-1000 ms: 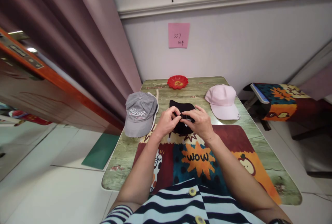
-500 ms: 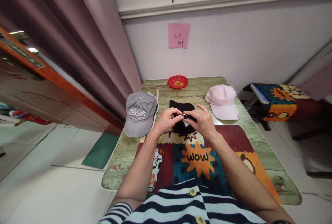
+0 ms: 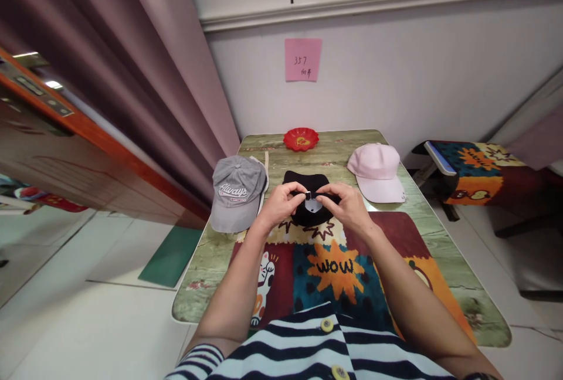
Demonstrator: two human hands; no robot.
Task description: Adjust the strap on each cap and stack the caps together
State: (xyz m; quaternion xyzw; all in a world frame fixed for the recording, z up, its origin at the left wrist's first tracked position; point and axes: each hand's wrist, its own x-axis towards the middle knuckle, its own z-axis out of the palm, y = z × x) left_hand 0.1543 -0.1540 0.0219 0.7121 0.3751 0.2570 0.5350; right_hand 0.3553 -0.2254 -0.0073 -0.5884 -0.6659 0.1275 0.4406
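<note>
A black cap [image 3: 307,216] lies on the table in front of me, its rear opening and strap toward me and a pale patch showing inside. My left hand [image 3: 284,201] pinches the strap beside its small metal buckle [image 3: 308,195]. Thumb and fingers of my right hand [image 3: 345,203] are closed on the strap at the buckle's other side. A grey cap [image 3: 238,192] with white lettering rests to the left, and a pink cap [image 3: 376,172] sits to the right.
A red scalloped dish [image 3: 301,139] stands at the back of the wood-patterned table [image 3: 197,268]. A colourful mat [image 3: 336,268] covers the front. Behind, a pink note [image 3: 303,60] is stuck on the wall. A wooden door and curtain are at the left.
My right hand has shifted slightly right, and the gap between my fingertips is wider. The black cap has turned a little, so more of its pale inner patch shows.
</note>
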